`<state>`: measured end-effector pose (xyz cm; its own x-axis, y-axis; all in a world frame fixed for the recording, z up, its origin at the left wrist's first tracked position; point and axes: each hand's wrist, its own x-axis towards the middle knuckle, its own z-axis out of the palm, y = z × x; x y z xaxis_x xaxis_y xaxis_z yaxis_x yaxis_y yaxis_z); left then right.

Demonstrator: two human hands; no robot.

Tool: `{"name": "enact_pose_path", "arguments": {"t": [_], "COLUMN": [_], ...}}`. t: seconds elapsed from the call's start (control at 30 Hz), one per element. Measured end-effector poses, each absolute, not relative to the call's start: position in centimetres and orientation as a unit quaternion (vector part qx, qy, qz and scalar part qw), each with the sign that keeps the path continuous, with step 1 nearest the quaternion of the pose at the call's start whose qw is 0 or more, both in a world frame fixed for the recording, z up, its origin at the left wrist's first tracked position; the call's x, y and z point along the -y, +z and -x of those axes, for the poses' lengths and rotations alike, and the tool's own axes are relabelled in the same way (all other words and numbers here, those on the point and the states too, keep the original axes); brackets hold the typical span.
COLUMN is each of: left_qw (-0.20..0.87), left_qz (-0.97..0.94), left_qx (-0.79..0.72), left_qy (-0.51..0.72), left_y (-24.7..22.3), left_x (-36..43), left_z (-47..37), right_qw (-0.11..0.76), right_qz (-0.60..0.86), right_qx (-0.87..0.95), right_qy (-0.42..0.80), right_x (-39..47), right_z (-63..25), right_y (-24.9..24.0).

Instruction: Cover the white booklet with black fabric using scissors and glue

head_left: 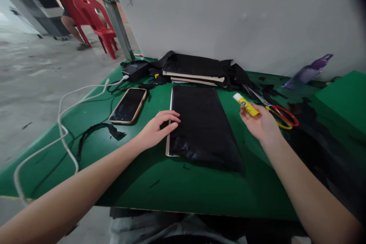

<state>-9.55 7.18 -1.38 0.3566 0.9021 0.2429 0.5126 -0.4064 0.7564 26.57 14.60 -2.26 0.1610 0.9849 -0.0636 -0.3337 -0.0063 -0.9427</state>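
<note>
A flat board or book under black cloth (200,122) lies on the green table, its pale edge showing along the left side. The cloth reaches past its right side and is wrinkled at the near end. My left hand (161,127) rests on the left edge, fingers apart and slightly bent, holding nothing. To the right of the cloth, my right hand (259,122) is turned palm up, its fingers wrapped round a yellow glue stick (250,109) with a white tip. Scissors (283,116) with red and yellow handles lie just beyond that hand.
Black-covered books (197,66) are stacked at the back by the wall. A phone (129,105), white cable (60,116) and black scraps lie left. A purple bottle (309,71) stands tilted at back right. A person sits beyond, near a red chair (95,19).
</note>
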Motion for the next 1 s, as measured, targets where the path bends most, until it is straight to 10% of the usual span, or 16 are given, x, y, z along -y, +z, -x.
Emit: {"name": "enact_pose_path", "arguments": {"t": [0.33,0.53,1.0], "left_qw": [0.251,0.24,0.231], "left_qz": [-0.716,-0.758,-0.773], "left_qx": [-0.581,-0.548,-0.535], "left_qy": [0.294,0.26,0.25], "left_y": [-2.2,-1.1,-0.8], "left_x": [-7.0,-6.5,-6.2], "left_z": [10.4,10.0,9.8], "right_qw": [0.626,0.506,0.578], "right_qz": [0.516,0.579,0.55], "right_qx": [0.533,0.574,0.593], "right_qy": [0.24,0.281,0.109], "right_x": [-15.1,-15.6,-13.8], "right_z": [-27.0,-27.2,-25.7], "right_y": [-3.1,-4.6,-2.6]}}
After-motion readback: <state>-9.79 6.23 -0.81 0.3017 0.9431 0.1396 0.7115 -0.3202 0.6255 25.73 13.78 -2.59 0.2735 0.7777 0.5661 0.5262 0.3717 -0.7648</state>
